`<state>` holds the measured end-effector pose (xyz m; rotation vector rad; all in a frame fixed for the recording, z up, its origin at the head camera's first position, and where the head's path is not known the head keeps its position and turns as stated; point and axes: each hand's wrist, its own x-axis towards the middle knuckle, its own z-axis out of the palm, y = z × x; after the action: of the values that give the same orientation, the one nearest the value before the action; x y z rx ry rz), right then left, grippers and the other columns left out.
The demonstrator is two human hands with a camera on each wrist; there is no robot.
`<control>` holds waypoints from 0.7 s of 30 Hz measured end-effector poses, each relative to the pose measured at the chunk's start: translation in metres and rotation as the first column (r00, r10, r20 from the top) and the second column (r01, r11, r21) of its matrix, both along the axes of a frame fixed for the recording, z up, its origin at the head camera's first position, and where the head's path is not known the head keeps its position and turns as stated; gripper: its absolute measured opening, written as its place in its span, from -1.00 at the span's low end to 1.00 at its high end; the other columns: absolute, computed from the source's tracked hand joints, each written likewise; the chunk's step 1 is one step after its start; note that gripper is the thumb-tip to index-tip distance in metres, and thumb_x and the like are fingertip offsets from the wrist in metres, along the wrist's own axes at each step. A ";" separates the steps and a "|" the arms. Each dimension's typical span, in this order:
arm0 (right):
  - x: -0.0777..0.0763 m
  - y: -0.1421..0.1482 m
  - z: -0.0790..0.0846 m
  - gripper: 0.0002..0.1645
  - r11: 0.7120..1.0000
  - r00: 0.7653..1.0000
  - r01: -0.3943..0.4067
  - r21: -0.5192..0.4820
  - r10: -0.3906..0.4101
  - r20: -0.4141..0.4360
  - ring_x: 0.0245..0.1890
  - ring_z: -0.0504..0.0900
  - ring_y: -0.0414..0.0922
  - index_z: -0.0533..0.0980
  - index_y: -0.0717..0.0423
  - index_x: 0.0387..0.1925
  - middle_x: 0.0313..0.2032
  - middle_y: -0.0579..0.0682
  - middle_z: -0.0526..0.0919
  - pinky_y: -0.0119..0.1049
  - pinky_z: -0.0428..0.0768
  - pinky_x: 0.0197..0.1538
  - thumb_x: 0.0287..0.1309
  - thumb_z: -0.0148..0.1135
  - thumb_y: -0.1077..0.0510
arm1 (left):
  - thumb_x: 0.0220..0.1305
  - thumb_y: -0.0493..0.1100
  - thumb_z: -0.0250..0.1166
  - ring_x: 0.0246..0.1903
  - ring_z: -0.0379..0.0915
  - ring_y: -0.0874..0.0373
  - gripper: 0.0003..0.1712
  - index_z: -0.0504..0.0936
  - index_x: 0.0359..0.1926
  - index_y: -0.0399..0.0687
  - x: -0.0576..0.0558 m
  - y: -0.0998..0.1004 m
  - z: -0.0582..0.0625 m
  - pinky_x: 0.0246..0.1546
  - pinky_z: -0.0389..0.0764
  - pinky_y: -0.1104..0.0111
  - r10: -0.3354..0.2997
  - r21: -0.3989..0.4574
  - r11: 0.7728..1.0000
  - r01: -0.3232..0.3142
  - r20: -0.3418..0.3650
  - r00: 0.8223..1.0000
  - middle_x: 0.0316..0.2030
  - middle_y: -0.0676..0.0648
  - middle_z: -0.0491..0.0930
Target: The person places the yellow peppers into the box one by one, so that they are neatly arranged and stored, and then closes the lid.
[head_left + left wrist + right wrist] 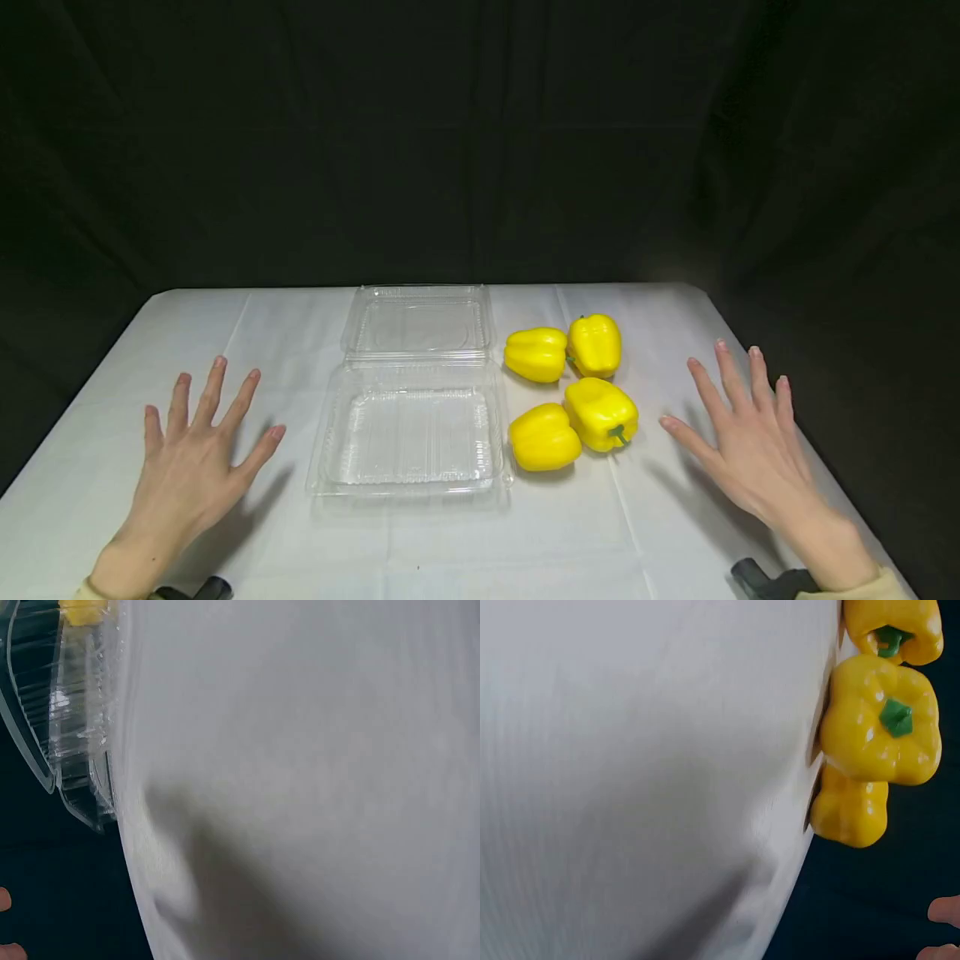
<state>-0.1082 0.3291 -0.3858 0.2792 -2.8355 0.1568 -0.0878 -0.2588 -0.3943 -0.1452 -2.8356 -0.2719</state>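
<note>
Both hands hover over the table with fingers spread and nothing in them. The left hand [191, 471] is to the left of a clear plastic clamshell container [320, 450], whose lid [420, 343] lies folded back behind the base. Several yellow bell peppers [536, 354] with green stems sit in a loose group just right of the container. To the right of them is the right hand [757, 450], apart from the nearest yellow bell pepper [600, 412]. In the right wrist view, a bell pepper [851, 742] shows its stem; only fingertips [946, 910] appear there.
A white cloth [562, 542] covers the table, and the hands cast shadows on it. Black curtain [480, 150] hangs behind and along the sides. Dark wrist straps or mounts [772, 579] show below the hands, by the light sleeves.
</note>
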 end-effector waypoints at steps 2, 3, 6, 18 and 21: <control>0.001 -0.002 -0.001 0.04 1.000 1.000 -0.001 -0.018 0.001 0.012 0.55 -0.45 0.27 0.02 0.08 0.56 0.59 0.18 -0.27 0.32 -0.47 0.47 0.29 0.15 -0.34 | 0.39 0.34 0.09 0.43 -0.13 -0.53 -0.12 0.12 0.56 0.05 0.000 0.001 0.000 0.24 -0.08 -0.52 -0.011 0.032 0.999 0.011 0.017 1.000 0.55 -0.31 -0.06; 0.001 -0.003 -0.001 0.03 1.000 1.000 -0.001 -0.030 0.002 0.017 0.55 -0.42 0.28 0.03 0.09 0.56 0.59 0.19 -0.24 0.31 -0.46 0.48 0.29 0.14 -0.33 | 0.40 0.32 0.09 0.41 -0.07 -0.52 -0.13 0.14 0.55 0.02 0.000 0.002 0.001 0.23 -0.03 -0.50 -0.018 0.055 0.998 0.017 0.025 1.000 0.54 -0.32 -0.03; 0.002 -0.007 -0.001 0.00 0.997 1.000 -0.003 -0.082 0.005 0.025 0.55 -0.28 0.31 0.08 0.14 0.53 0.57 0.25 -0.12 0.27 -0.35 0.51 0.31 0.15 -0.31 | 0.42 0.27 0.11 0.35 0.10 -0.50 -0.17 0.21 0.51 -0.07 -0.001 0.006 0.000 0.19 0.14 -0.42 -0.039 0.153 0.988 0.030 0.056 0.998 0.50 -0.34 0.09; 0.005 -0.033 -0.002 -0.10 0.961 0.998 0.012 -0.276 0.006 0.065 0.36 0.24 0.33 0.24 0.18 0.44 0.42 0.28 0.27 0.42 0.27 0.23 0.30 0.22 -0.26 | 0.39 0.24 0.22 0.19 0.48 -0.27 -0.25 0.36 0.43 -0.05 -0.007 0.021 0.002 0.13 0.49 -0.10 -0.129 0.499 0.867 -0.001 0.226 0.966 0.27 -0.26 0.50; 0.004 -0.038 -0.003 -0.14 0.955 0.998 0.014 -0.298 0.006 0.069 0.34 0.29 0.32 0.28 0.18 0.42 0.39 0.28 0.33 0.41 0.30 0.21 0.31 0.21 -0.25 | 0.39 0.13 0.27 0.15 0.54 -0.13 -0.33 0.42 0.37 -0.10 -0.007 0.024 -0.002 0.17 0.55 0.33 -0.182 0.550 0.833 0.053 0.182 0.966 0.26 -0.18 0.54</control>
<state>-0.1046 0.2912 -0.3887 0.2047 -2.8260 0.5982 -0.0952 -0.2350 -0.3961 -0.1758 -2.8369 -1.1744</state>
